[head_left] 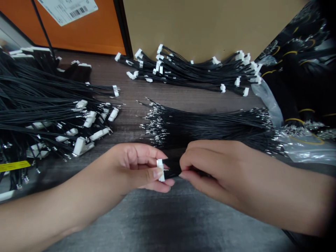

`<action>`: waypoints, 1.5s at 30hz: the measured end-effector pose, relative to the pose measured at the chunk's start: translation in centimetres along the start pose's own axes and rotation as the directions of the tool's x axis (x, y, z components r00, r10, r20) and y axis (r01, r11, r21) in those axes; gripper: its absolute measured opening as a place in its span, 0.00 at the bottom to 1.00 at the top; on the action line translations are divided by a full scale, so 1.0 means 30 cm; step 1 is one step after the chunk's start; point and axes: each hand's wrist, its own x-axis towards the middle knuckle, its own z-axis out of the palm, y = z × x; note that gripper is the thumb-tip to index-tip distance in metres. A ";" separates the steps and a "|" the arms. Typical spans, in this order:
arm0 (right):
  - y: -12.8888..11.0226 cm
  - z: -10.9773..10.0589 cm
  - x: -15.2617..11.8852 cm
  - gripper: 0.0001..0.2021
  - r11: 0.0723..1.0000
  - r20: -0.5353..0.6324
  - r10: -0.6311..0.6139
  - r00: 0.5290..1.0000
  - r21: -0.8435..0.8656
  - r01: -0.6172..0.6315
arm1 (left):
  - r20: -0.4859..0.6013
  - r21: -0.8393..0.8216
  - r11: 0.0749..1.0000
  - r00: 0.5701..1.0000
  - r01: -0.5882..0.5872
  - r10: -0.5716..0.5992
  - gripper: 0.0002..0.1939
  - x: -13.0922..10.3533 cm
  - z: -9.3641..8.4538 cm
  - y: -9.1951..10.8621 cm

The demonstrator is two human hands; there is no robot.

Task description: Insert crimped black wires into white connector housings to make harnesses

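A small white connector (160, 170) is pinched between the thumb and fingers of my left hand (139, 169). Black wires (172, 168) run from its right side to my right hand (210, 168), whose thumb and fingertips are closed on them. Just beyond my hands lies a bundle of loose black wires (199, 122) with bare metal terminals at both ends. The fingers of my right hand partly cover the wires, so their far ends are hidden.
Wires with white connectors (90, 119) are heaped at the left beside a yellow strip (15, 166). Another connector bundle (189, 71) lies before a brown cardboard panel (204, 28). An orange box (86, 35) stands back left. Banded wire bundles and plastic bags (309, 150) fill the right.
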 end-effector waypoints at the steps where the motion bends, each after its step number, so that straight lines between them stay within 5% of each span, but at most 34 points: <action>1: -0.002 0.007 0.002 0.10 1.000 -0.027 -0.019 0.999 -0.019 0.018 | -0.003 -0.003 1.000 1.000 0.003 -0.003 0.06 0.000 0.001 0.001; 14: 0.001 0.028 -0.010 0.10 0.981 -0.045 -0.107 0.993 -0.170 0.099 | -0.006 0.001 1.000 1.000 0.005 -0.005 0.07 0.003 -0.001 0.006; 21: -0.031 0.041 -0.010 0.18 0.880 -0.053 -0.301 0.952 -0.399 0.257 | -0.009 0.005 1.000 1.000 0.023 -0.023 0.08 -0.001 0.004 0.018; 33: -0.036 0.059 -0.002 0.21 0.961 -0.110 -0.185 0.977 -0.228 0.156 | 0.014 0.005 1.000 1.000 0.004 -0.004 0.07 -0.001 -0.002 0.014; 40: -0.039 0.090 0.004 0.23 0.977 -0.160 -0.174 0.972 -0.152 0.150 | 0.080 -0.084 0.994 0.994 -0.065 0.072 0.09 0.040 -0.020 -0.042; 45: 0.009 0.021 0.023 0.20 0.970 -0.116 -0.194 0.974 -0.174 0.172 | 0.153 -0.095 0.986 0.976 -0.139 0.152 0.07 0.070 -0.029 -0.086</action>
